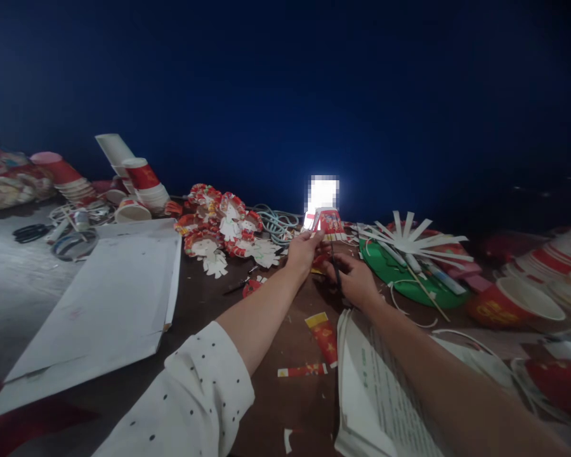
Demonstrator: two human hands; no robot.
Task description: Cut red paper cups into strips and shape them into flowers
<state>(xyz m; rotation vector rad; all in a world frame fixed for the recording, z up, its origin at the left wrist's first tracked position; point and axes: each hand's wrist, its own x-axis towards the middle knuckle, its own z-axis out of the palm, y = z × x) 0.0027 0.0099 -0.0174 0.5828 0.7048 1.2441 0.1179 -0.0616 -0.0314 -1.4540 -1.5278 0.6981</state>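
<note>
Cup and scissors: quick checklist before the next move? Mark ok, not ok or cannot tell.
1. Cup held in left hand: ok.
2. Scissors held in right hand: ok.
3. Scissor blades clear of left fingers: cannot tell, too small and dim.
4. Table free of scraps: not ok, red strips lie there.
5. Printed pages clear of the cup: ok, they lie nearer the wearer.
</note>
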